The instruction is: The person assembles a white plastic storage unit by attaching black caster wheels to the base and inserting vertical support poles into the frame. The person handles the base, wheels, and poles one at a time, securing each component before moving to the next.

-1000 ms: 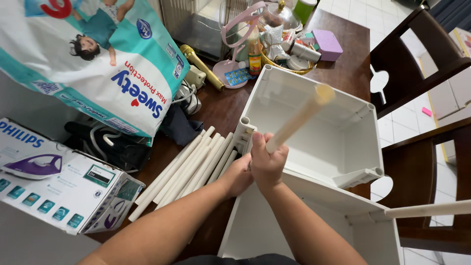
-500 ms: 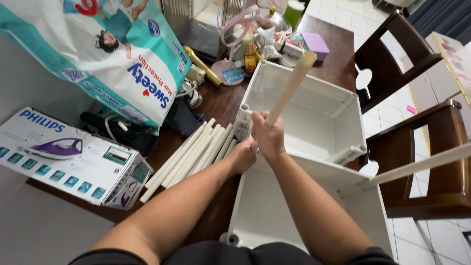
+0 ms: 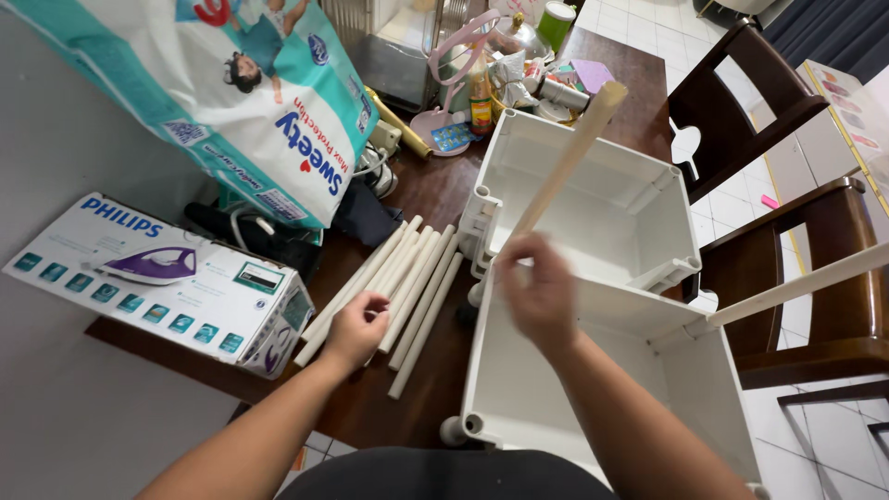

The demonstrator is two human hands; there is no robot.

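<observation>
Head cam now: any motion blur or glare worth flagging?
Head view: right hand is motion-blurred around the cream tube; left hand on the loose tubes is sharp. Soft glare on the glossy bag; straight edges bow toward the frame borders.

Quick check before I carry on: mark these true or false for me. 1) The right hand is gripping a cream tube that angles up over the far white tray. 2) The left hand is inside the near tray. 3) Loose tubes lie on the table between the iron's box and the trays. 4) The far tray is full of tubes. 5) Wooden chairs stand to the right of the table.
1) True: the right hand holds the cream tube slanting over the far tray.
2) False: the left hand rests on the loose tubes, outside the near tray.
3) True: they lie beside the iron's box.
4) False: it looks empty inside.
5) True: wooden chairs.
</observation>
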